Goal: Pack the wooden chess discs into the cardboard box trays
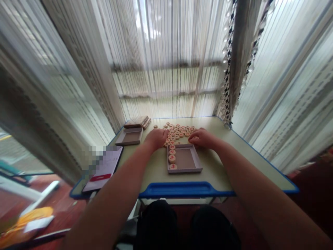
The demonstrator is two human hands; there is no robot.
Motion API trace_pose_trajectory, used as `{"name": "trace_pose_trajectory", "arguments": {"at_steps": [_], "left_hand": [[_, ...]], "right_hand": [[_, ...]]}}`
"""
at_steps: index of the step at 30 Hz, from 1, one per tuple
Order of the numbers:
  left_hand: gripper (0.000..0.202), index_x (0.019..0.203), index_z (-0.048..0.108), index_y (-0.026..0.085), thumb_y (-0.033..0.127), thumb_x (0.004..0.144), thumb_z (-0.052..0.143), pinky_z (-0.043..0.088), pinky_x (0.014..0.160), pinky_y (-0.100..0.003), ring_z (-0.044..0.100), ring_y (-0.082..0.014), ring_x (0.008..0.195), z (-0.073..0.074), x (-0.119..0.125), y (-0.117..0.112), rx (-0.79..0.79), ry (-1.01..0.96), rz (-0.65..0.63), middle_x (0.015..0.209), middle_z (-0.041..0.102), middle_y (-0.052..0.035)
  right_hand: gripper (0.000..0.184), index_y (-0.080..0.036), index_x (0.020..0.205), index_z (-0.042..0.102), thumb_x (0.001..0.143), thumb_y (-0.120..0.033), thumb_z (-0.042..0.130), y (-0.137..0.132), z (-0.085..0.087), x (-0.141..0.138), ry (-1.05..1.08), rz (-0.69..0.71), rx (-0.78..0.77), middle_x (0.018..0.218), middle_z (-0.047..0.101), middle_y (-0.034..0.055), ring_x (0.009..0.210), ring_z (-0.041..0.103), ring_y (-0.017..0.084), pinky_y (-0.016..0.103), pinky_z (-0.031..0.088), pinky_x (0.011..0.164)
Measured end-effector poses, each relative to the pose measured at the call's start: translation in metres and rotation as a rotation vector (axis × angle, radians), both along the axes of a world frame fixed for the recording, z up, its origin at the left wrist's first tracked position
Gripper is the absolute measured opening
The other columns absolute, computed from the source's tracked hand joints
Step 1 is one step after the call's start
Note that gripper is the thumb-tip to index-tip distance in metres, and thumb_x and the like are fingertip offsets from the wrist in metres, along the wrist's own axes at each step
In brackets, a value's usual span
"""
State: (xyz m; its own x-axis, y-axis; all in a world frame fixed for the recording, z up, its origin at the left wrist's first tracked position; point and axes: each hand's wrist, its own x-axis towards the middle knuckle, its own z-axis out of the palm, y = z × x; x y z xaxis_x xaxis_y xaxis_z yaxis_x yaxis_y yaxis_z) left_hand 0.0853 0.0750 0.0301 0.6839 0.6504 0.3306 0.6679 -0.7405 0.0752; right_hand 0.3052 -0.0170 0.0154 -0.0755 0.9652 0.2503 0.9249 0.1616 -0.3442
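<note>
The box [185, 170] looks like matt cardboard, as does the second box [127, 142] at its ten o'clock; the round pieces [177, 132] at its twelve look like smooth pale wood; the table top [156, 170] seems smooth, its blue edge [179, 189] at six plastic; the curtains [169, 80] beyond twelve are sheer, pleated cloth.

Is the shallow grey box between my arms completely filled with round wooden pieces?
No, round wooden pieces line only the left side of the shallow grey box, whose brown bottom shows beside them.

Round pale pieces [177, 132] clustered beyond shallow open box [185, 158]; red-marked ones [172, 158] lined inside along left wall.
</note>
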Motion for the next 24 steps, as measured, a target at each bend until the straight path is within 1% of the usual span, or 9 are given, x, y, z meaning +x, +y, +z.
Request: {"name": "trace_pose_trajectory", "arguments": {"at_steps": [2, 5, 11, 14, 16, 19, 21, 22, 24], "left_hand": [[0.053, 0.083, 0.066, 0.012, 0.038, 0.089, 0.021, 0.039, 0.071, -0.028, 0.06, -0.0192, 0.079, 0.0, 0.0, 0.0, 0.003, -0.003, 0.004, 0.081, 0.066, -0.0118], [0.053, 0.081, 0.066, 0.012, 0.038, 0.09, 0.021, 0.039, 0.07, -0.028, 0.061, -0.0195, 0.078, -0.001, 0.0, -0.001, 0.005, -0.036, 0.017, 0.081, 0.066, -0.0127], [0.052, 0.078, 0.066, 0.014, 0.038, 0.089, 0.022, 0.04, 0.07, -0.028, 0.061, -0.0186, 0.077, -0.007, -0.001, -0.002, -0.01, -0.143, 0.07, 0.079, 0.067, -0.0117], [0.051, 0.076, 0.067, 0.014, 0.04, 0.088, 0.024, 0.04, 0.069, -0.027, 0.061, -0.0179, 0.077, -0.005, -0.001, -0.005, -0.026, -0.222, 0.1, 0.078, 0.067, -0.0117], [0.053, 0.075, 0.067, 0.013, 0.041, 0.088, 0.024, 0.041, 0.066, -0.025, 0.061, -0.0166, 0.072, 0.001, -0.001, -0.007, -0.082, -0.342, 0.106, 0.073, 0.067, -0.0109], [0.056, 0.073, 0.066, 0.012, 0.043, 0.088, 0.022, 0.039, 0.055, -0.023, 0.057, -0.0126, 0.054, 0.013, -0.002, -0.008, -0.316, -0.464, 0.09, 0.057, 0.063, -0.0067], [0.057, 0.071, 0.065, 0.011, 0.046, 0.086, 0.023, 0.037, 0.05, -0.022, 0.053, -0.011, 0.045, 0.017, -0.007, -0.01, -0.415, -0.487, 0.09, 0.05, 0.059, -0.0044], [0.057, 0.07, 0.065, 0.011, 0.047, 0.086, 0.024, 0.036, 0.05, -0.022, 0.052, -0.0109, 0.045, 0.016, -0.011, -0.011, -0.406, -0.495, 0.097, 0.05, 0.059, -0.004], [0.054, 0.07, 0.065, 0.012, 0.047, 0.085, 0.026, 0.036, 0.053, -0.022, 0.054, -0.0117, 0.051, 0.01, -0.019, -0.014, -0.305, -0.499, 0.107, 0.053, 0.06, -0.0042]], "right_hand": [[0.014, -0.021, 0.076, 0.07, 0.072, -0.024, 0.057, 0.0, 0.0, 0.001, -0.037, 0.026, 0.02, 0.087, 0.067, 0.0024, 0.086, 0.057, 0.018, 0.032, 0.032, 0.091], [0.015, -0.02, 0.076, 0.07, 0.072, -0.025, 0.057, -0.002, -0.001, 0.003, -0.069, -0.002, 0.027, 0.09, 0.067, 0.0037, 0.088, 0.057, 0.018, 0.035, 0.031, 0.092], [0.019, -0.019, 0.083, 0.07, 0.07, -0.027, 0.058, -0.003, -0.002, 0.004, -0.046, -0.063, 0.004, 0.089, 0.066, 0.0052, 0.085, 0.057, 0.018, 0.031, 0.038, 0.085], [0.021, -0.02, 0.085, 0.07, 0.069, -0.027, 0.058, -0.002, -0.002, 0.004, -0.042, -0.088, -0.009, 0.085, 0.065, 0.0042, 0.079, 0.057, 0.017, 0.029, 0.04, 0.082], [0.02, -0.02, 0.083, 0.071, 0.068, -0.024, 0.059, -0.001, -0.003, 0.004, -0.038, -0.092, -0.012, 0.084, 0.064, 0.0038, 0.079, 0.056, 0.016, 0.028, 0.04, 0.082], [0.019, -0.019, 0.081, 0.071, 0.067, -0.023, 0.059, 0.001, -0.004, 0.004, -0.015, -0.081, -0.003, 0.084, 0.063, 0.0047, 0.078, 0.056, 0.016, 0.027, 0.041, 0.079], [0.02, -0.017, 0.082, 0.071, 0.068, -0.025, 0.058, 0.002, -0.005, 0.004, -0.001, -0.072, -0.002, 0.082, 0.062, 0.0051, 0.075, 0.056, 0.016, 0.026, 0.042, 0.075], [0.021, -0.017, 0.082, 0.071, 0.068, -0.025, 0.058, 0.003, -0.006, 0.005, 0.004, -0.074, -0.006, 0.08, 0.062, 0.0049, 0.074, 0.055, 0.015, 0.026, 0.043, 0.073], [0.022, -0.017, 0.082, 0.07, 0.067, -0.027, 0.058, 0.004, -0.007, 0.006, 0.022, -0.085, -0.026, 0.078, 0.062, 0.0043, 0.071, 0.055, 0.015, 0.025, 0.043, 0.069]]}}
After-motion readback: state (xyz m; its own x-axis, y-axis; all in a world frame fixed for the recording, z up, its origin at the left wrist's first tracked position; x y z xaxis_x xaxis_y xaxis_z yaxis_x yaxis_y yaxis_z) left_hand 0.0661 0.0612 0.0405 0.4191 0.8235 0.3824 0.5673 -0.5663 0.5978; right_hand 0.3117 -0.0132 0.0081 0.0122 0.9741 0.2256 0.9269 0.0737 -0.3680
